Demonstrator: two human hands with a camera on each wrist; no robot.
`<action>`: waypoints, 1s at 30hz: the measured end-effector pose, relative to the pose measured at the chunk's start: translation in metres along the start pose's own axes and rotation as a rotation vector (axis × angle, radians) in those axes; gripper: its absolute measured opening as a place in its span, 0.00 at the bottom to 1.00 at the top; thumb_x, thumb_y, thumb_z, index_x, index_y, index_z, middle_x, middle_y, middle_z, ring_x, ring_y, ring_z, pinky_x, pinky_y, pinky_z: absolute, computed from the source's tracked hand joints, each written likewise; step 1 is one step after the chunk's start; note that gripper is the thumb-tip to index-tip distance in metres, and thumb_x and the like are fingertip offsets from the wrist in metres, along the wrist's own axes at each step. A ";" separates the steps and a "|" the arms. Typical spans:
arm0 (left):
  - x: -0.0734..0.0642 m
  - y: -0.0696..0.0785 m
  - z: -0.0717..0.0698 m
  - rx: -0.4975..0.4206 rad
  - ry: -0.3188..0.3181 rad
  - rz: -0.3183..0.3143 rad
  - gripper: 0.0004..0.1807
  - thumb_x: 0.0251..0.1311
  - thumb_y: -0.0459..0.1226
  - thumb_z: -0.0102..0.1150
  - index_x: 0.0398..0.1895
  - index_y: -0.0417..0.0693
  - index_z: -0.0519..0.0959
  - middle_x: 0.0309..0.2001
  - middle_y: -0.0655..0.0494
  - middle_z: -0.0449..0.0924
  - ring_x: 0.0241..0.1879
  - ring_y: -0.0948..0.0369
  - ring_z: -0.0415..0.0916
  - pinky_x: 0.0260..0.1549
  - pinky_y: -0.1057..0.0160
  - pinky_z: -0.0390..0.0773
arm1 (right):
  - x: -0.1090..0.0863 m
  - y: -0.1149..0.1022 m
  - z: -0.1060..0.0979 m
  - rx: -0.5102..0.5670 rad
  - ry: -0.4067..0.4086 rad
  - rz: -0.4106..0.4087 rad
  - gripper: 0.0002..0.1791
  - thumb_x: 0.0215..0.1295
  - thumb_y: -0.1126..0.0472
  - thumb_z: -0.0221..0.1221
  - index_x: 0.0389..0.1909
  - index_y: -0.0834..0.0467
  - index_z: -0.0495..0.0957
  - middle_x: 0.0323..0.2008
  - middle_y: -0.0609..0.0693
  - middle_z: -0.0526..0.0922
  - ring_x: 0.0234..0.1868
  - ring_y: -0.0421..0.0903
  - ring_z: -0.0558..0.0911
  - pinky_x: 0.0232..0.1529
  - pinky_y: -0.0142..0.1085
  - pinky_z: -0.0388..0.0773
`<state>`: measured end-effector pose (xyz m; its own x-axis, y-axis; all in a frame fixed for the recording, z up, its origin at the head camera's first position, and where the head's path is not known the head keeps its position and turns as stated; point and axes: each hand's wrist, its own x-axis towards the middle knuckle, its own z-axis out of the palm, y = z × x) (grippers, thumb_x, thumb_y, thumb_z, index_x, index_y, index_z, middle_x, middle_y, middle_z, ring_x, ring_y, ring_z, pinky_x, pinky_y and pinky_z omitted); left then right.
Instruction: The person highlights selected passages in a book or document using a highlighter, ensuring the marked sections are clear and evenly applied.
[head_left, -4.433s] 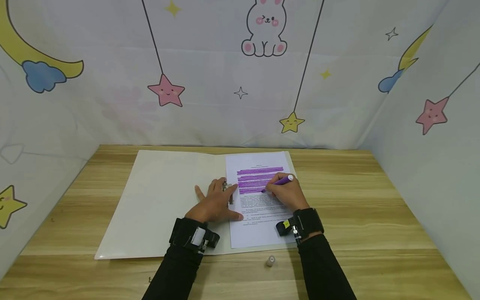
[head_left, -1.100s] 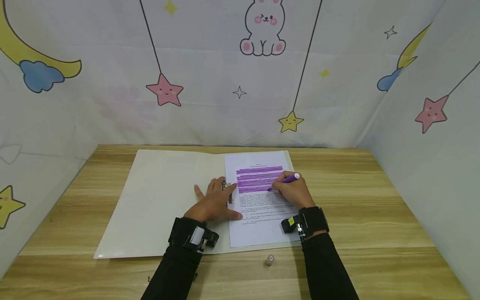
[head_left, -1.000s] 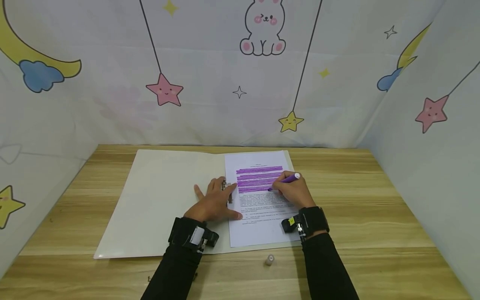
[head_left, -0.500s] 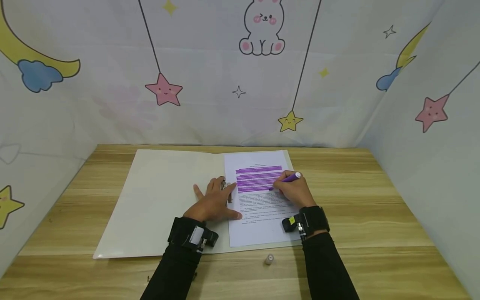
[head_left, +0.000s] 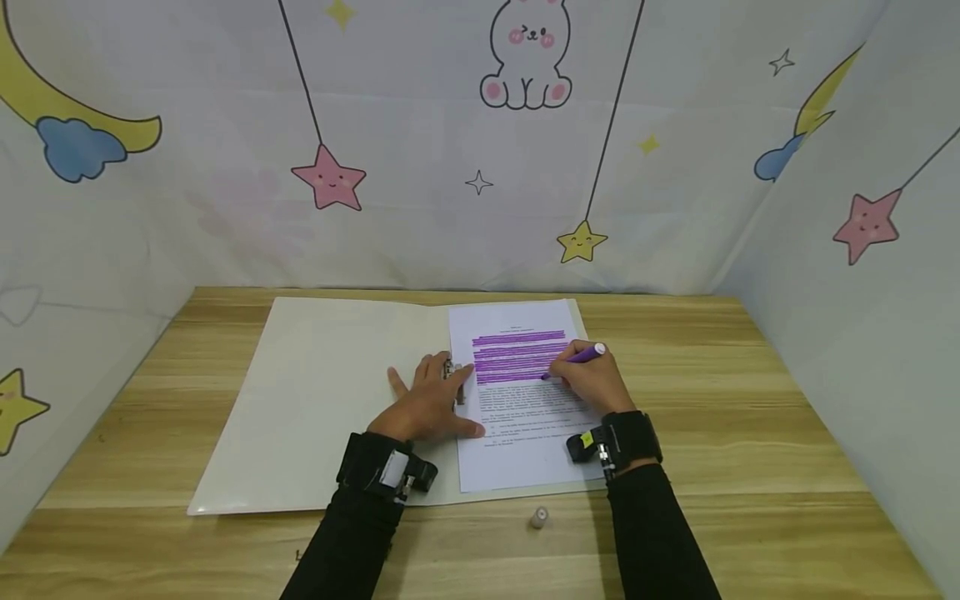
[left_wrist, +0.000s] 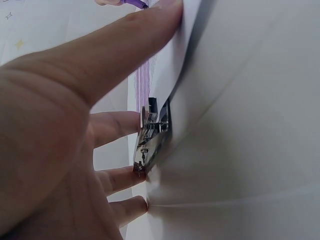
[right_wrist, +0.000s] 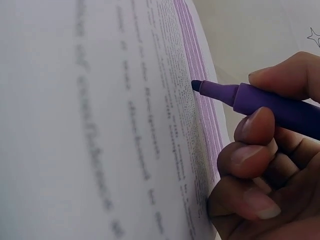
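Note:
My right hand (head_left: 596,382) pinches a purple highlighter (right_wrist: 250,99) between thumb and fingers. Its chisel tip touches or nearly touches the printed sheet (head_left: 517,467) at the lower edge of a block of purple-marked lines. Below that block the print is unmarked. With fingers spread, my left hand (head_left: 427,410) rests across the fold of an open cream folder (head_left: 330,400). Its thumb lies on the sheet's left edge. A metal clip (left_wrist: 150,132) at the folder's fold holds the paper, and the left fingertips touch beside it.
A small greyish cap (head_left: 538,517) lies on the wooden table (head_left: 750,467) in front of the folder. A white cloth backdrop (head_left: 420,233) with stars, moons and a rabbit encloses the table at the back and sides.
The right hand has shifted back to the right along the lines with the highlighter. More of the lower purple line shows than several seconds ago. The left hand stays in place.

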<state>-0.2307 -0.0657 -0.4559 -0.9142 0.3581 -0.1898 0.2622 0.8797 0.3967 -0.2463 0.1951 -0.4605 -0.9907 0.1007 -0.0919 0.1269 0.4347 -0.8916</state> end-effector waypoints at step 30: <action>0.000 0.001 0.000 0.018 0.004 -0.003 0.52 0.49 0.57 0.76 0.77 0.56 0.63 0.77 0.41 0.48 0.75 0.42 0.42 0.60 0.23 0.27 | 0.001 0.002 -0.006 -0.008 0.011 0.007 0.09 0.58 0.60 0.67 0.26 0.60 0.78 0.23 0.56 0.77 0.35 0.53 0.75 0.35 0.42 0.68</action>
<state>-0.2303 -0.0643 -0.4556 -0.9162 0.3541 -0.1873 0.2649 0.8863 0.3800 -0.2462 0.2016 -0.4598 -0.9892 0.1132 -0.0929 0.1338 0.4411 -0.8874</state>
